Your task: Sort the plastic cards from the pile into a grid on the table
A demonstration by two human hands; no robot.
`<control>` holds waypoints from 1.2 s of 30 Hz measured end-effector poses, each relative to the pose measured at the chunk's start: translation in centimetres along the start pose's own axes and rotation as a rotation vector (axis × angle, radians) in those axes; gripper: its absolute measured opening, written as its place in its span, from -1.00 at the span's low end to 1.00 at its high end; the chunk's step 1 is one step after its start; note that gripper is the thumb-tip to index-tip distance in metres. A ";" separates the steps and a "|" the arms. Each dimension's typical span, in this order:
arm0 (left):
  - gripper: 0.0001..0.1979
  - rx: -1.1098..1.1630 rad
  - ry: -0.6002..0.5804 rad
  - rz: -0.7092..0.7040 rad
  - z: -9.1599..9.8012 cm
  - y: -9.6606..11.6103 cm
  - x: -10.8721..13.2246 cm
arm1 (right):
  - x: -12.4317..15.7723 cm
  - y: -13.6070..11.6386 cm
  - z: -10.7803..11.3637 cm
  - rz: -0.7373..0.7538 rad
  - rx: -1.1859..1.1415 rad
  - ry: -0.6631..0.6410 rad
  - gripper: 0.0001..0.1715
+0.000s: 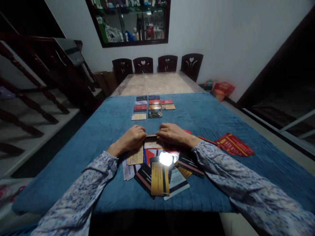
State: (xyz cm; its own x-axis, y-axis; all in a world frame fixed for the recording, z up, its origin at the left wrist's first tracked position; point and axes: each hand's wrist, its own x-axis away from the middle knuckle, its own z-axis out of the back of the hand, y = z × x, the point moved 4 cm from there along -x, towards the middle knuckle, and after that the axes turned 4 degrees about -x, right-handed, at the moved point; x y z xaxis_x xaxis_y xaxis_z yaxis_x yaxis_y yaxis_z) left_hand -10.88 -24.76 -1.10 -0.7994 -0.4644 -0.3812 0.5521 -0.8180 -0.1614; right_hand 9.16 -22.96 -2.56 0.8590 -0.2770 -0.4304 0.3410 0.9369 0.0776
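Observation:
My left hand [133,138] and my right hand [174,134] meet over a loose pile of cards. Between their closed fingers is a thin card [151,135], seen almost edge-on and gripped at both ends. Just below it lies a pale card [154,143] with print. Spread toward me are a gold card [159,179], a black card [145,180], a silver card [178,183] and several others, overlapping. Under my left wrist is a yellow card [136,156]. A bright glare hides part of the pile's middle.
Beyond my hands, small stacks of cards stand in rows, among them a black stack [155,114] and a cream one [138,117]. A fan of red cards [233,144] lies to the right. Blue cloth [98,131] covers the table's near part; chairs [142,65] line the far end.

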 end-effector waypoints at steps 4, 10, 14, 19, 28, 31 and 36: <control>-0.64 0.013 0.080 -0.014 0.3 0.3 0.0 | -0.1 -0.1 0.2 0.000 0.043 0.005 -0.64; -0.67 0.047 0.032 0.023 0.0 0.1 -0.1 | -0.2 -0.6 0.4 0.017 0.101 0.112 -0.58; -0.79 0.102 -0.093 0.087 0.1 0.0 -0.1 | -0.2 -0.7 0.2 0.032 0.069 0.113 -0.60; -0.80 0.220 -0.151 0.184 0.6 0.1 -0.1 | -0.2 -0.3 0.0 -0.010 0.035 0.082 -0.66; -0.81 0.267 -0.186 0.188 1.0 0.3 -0.2 | 0.0 -0.4 0.1 -0.019 0.004 0.048 -0.66; -0.82 0.260 -0.141 0.176 0.8 0.2 -0.2 | 0.0 -0.3 0.2 -0.047 0.002 0.060 -0.64; -0.77 0.250 -0.034 0.203 0.3 -0.4 0.1 | 0.0 0.0 0.2 -0.092 -0.059 0.097 -0.69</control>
State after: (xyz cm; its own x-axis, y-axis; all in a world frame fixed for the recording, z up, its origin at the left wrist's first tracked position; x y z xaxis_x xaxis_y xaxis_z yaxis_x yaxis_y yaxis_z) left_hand -11.19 -24.58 -0.83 -0.6887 -0.6343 -0.3513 0.6293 -0.7635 0.1450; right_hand 9.27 -22.97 -2.37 0.7830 -0.3431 -0.5189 0.3914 0.9201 -0.0177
